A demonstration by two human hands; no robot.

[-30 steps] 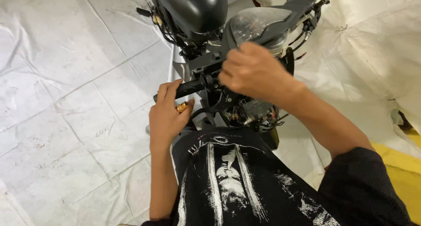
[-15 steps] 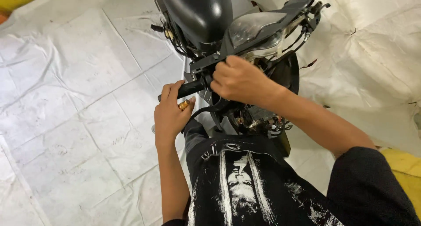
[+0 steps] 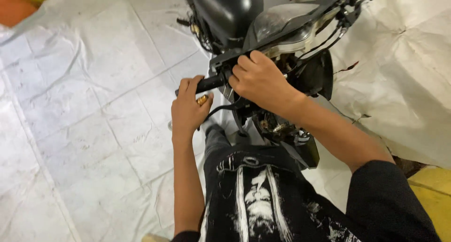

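Gripping the black rubber handlebar grip (image 3: 210, 83), our left hand (image 3: 188, 109) wraps round its outer end, with a small brass-coloured piece (image 3: 202, 100) showing just under the fingers. Our right hand (image 3: 260, 80) closes over the inner end of the same bar, beside the black switch housing (image 3: 224, 59), so the bar runs straight between our two grips. Both sit on the stripped black scooter front (image 3: 263, 40), whose dark rounded mudguard (image 3: 230, 9) and clear headlight lens (image 3: 282, 21) lie just beyond our knuckles. Black cables (image 3: 324, 44) hang at the right. White woven sheeting (image 3: 84, 110) covers the floor beneath.
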